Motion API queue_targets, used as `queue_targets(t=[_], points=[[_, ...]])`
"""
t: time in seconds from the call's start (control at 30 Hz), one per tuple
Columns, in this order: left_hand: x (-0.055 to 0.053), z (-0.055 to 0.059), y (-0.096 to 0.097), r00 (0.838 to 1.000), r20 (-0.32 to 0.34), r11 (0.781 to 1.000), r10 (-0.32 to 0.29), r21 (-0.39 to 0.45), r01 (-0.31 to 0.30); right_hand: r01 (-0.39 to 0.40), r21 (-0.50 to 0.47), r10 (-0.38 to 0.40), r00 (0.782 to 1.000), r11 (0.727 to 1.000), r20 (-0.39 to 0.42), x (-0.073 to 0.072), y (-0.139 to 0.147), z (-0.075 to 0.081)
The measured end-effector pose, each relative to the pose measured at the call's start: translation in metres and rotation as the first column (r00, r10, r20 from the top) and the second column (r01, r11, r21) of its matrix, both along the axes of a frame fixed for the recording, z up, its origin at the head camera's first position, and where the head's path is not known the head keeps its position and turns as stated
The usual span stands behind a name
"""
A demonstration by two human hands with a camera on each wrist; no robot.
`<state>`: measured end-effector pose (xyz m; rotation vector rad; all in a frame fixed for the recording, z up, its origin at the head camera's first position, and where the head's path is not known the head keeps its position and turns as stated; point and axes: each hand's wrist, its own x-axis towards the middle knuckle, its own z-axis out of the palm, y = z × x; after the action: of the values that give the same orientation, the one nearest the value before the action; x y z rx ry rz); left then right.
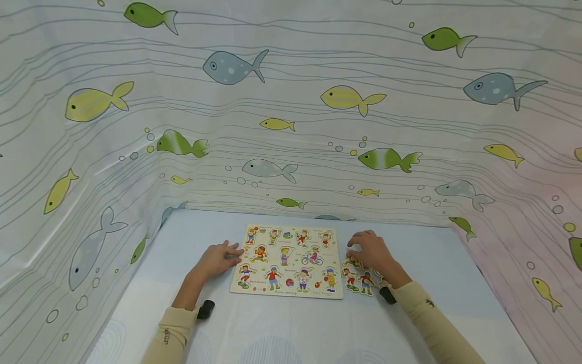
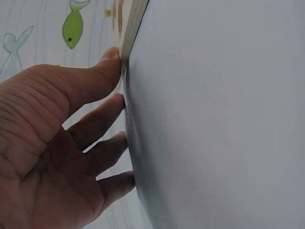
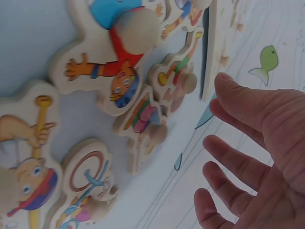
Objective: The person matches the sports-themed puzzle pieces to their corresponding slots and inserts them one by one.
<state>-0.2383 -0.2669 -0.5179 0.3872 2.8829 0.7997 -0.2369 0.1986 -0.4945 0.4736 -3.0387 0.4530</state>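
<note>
A wooden puzzle board [image 1: 282, 296] printed with children doing sports lies flat on the table. My left hand [image 1: 218, 260] is at its left edge. In the left wrist view, the thumb of that hand [image 2: 52, 129] touches the board's edge [image 2: 136, 26], and the other fingertips rest on the table. My right hand [image 1: 374, 252] hovers over loose puzzle pieces right of the board, its fingers loosely bent around nothing. Seen from the right wrist, the hand [image 3: 259, 162] is apart from the knobbed pieces, among them a red-shirted figure [image 3: 107, 69] and a bicycle rider [image 3: 90, 179].
The pale table [image 1: 295, 328] extends in front of the board. A fish-patterned sheet [image 1: 300, 151] rises behind it and along both sides. Dark wrist devices sit at the left cuff [image 1: 206, 309] and right cuff [image 1: 388, 295].
</note>
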Motion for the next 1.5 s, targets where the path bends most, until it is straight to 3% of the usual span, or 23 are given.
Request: queue_targets(t=[0.3,0.7,1.17,1.5], points=[[0.0,-0.003,-0.002,1.0,0.003,1.0,0.005,-0.008,-0.005,-0.026,-0.005,0.026,1.0,1.0,-0.015,0.009,0.006,-0.004],[0.001,-0.002,-0.002,1.0,0.002,1.0,0.005,-0.01,-0.005,-0.035,0.017,0.034,0.999,0.999,0.028,0.017,0.006,-0.004],[-0.002,-0.003,-0.001,1.0,0.001,1.0,-0.008,-0.005,0.008,-0.028,0.049,0.027,0.999,0.998,0.018,0.015,0.009,-0.013],[-0.002,0.0,0.0,1.0,-0.001,1.0,-0.01,-0.002,0.01,-0.021,0.055,0.021,1.0,0.998,-0.002,0.016,0.007,-0.009]])
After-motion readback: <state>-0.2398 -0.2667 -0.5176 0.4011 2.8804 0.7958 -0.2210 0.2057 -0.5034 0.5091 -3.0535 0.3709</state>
